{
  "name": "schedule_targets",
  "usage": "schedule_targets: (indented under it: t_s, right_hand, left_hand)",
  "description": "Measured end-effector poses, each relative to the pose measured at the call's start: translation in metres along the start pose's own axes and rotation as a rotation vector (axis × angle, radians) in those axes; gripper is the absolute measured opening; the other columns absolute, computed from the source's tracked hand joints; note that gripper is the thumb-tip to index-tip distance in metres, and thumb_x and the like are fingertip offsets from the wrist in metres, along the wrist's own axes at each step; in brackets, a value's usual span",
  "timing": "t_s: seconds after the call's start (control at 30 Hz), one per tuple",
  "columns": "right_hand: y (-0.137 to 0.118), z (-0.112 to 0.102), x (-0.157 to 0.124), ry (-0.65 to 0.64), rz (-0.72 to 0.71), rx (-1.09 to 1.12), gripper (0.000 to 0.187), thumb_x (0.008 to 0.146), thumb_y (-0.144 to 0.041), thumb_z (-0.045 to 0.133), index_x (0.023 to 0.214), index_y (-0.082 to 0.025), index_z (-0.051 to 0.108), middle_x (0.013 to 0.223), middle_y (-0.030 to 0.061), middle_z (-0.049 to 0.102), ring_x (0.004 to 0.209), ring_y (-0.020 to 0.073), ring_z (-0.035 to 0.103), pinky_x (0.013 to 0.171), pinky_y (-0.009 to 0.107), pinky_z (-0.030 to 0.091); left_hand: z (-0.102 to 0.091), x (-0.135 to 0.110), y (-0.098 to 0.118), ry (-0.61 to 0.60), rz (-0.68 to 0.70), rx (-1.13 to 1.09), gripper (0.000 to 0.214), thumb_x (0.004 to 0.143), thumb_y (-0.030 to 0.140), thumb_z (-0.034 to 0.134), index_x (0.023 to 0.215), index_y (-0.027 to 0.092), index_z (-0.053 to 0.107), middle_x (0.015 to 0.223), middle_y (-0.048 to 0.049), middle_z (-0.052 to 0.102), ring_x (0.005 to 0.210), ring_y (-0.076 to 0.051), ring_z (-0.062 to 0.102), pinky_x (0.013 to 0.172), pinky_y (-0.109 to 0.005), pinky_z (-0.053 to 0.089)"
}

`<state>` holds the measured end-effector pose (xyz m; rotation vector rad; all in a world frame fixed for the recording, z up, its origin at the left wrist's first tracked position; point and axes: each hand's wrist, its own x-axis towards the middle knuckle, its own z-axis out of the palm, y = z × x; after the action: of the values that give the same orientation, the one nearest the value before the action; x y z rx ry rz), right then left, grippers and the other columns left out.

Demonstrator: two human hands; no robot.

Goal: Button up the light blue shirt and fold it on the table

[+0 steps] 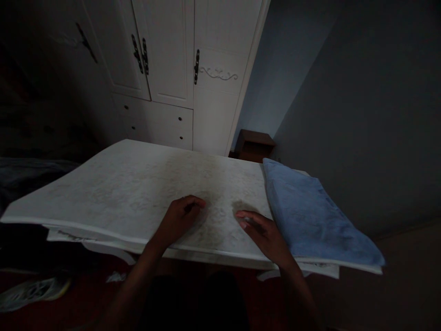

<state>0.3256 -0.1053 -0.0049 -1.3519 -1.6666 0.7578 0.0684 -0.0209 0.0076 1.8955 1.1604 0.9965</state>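
White, scuffed tabletop lies under our fingertips: left hand loosely curled, right hand flat with fingers stretched, neither gripping anything. Just beside our right hand, at lower right, a folded blue towel lies flat, softly napped.

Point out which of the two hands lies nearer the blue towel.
The right hand, flat on the white table just beside the blue towel. The left hand rests farther off, fingers curled, on bare tabletop.

place: home bedroom | cues: white wardrobe with drawers, small wooden nightstand, folded blue towel on table
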Motion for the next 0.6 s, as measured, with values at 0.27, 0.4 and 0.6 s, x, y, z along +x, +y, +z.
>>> schedule_targets:
  t_s: [0.27, 0.4, 0.6]
  right_hand:
    - [-0.0006, 0.0008, 0.0008, 0.008, 0.005, 0.019, 0.025, 0.092, -0.041, 0.06, 0.113, -0.03, 0.069, 0.119, 0.003, 0.071, 0.114, 0.0222, 0.065, 0.104, 0.044, 0.05]
    - [-0.0012, 0.0008, 0.0011, 0.02, 0.001, 0.035, 0.025, 0.092, -0.04, 0.06, 0.113, -0.029, 0.069, 0.118, 0.0032, 0.071, 0.113, 0.0218, 0.065, 0.104, 0.042, 0.05]
    - [-0.0031, 0.0015, 0.0015, 0.043, -0.003, 0.06, 0.025, 0.092, -0.039, 0.061, 0.112, -0.028, 0.069, 0.118, 0.0029, 0.071, 0.114, 0.0204, 0.064, 0.104, 0.039, 0.049]
  left_hand:
    - [0.0013, -0.0004, 0.005, -0.018, -0.029, -0.007, 0.027, 0.082, 0.041, 0.053, 0.076, 0.019, 0.067, 0.074, -0.0021, 0.071, 0.071, -0.017, 0.065, 0.068, -0.028, 0.049]
    - [-0.0019, -0.0008, 0.0072, -0.025, -0.031, 0.004, 0.022, 0.079, 0.037, 0.052, 0.07, 0.019, 0.061, 0.066, 0.0001, 0.063, 0.064, -0.015, 0.058, 0.061, -0.026, 0.045]
    - [-0.0063, 0.0001, 0.0066, -0.038, 0.026, -0.029, 0.029, 0.083, 0.042, 0.044, 0.066, 0.02, 0.053, 0.064, 0.0008, 0.055, 0.062, -0.015, 0.052, 0.06, -0.025, 0.042]
